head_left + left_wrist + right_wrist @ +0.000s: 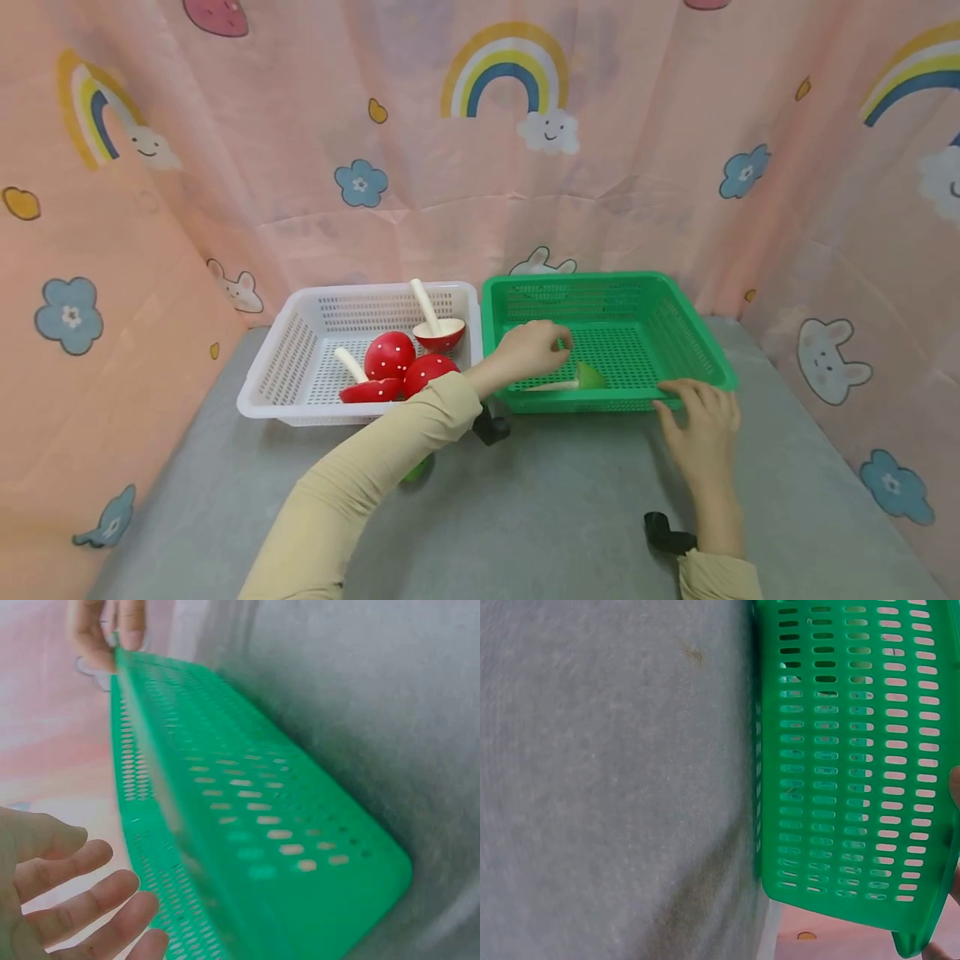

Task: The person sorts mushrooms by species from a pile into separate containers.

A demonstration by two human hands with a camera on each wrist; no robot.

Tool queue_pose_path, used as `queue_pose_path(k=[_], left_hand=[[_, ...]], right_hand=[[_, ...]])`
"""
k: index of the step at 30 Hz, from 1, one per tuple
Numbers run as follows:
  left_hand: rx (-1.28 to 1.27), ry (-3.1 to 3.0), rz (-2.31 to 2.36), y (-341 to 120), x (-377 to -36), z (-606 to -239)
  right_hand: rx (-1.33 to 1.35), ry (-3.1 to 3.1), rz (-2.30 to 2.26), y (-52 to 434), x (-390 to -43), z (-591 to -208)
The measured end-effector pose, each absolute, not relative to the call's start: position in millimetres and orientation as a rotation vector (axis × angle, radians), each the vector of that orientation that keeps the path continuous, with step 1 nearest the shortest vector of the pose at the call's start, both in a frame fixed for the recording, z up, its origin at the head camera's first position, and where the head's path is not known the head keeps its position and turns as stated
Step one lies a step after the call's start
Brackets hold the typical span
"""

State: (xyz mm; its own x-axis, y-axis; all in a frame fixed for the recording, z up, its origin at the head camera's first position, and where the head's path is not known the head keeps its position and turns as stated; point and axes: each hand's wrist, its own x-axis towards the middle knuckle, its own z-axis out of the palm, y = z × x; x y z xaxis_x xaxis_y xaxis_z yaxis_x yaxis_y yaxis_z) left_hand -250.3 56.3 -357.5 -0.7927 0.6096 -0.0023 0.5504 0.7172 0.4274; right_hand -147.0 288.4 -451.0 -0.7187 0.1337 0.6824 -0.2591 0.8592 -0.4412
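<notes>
My left hand [555, 348] hovers inside the green basket [693, 342], just above a green-capped toy mushroom [585, 377] that lies on its side near the front wall. The left wrist view shows that hand's fingers [82, 900] spread and holding nothing beside the green basket [247, 825]. My right hand [681, 402] rests its fingers on the basket's front right rim. Its fingertips [112, 634] show at the basket corner in the left wrist view. In the right wrist view I see only the basket wall [847, 750] and the grey table.
A white basket [281, 371] stands touching the green one on its left and holds several red spotted toy mushrooms [390, 354]. A small green object [417, 469] lies on the grey table [540, 508] under my left forearm. Pink curtains close in three sides.
</notes>
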Motion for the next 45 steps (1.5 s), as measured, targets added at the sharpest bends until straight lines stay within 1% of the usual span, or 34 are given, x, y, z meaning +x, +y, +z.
queue_pose_path(k=[9, 16, 24, 34, 39, 45], left_hand=[[0.971, 2.890, 0.738, 24, -226, -348], [1.022, 3.068, 0.702, -1, -196, -354], [0.960, 3.260, 0.710, -28, -163, -362], [0.808, 3.489, 0.624, -63, -130, -382], [0.644, 3.534, 0.600, -83, -115, -396], [0.430, 3.491, 0.666, -101, -106, -411]], right_hand=[[0.079, -2.278, 0.671, 288, -147, -451], [0.071, -2.281, 0.685, 286, -148, -450], [0.054, -2.285, 0.691, 286, -149, -450], [0.044, -2.303, 0.698, 285, -148, -451], [0.038, -2.322, 0.714, 284, -147, -451], [0.017, -2.330, 0.731, 285, -146, -449]])
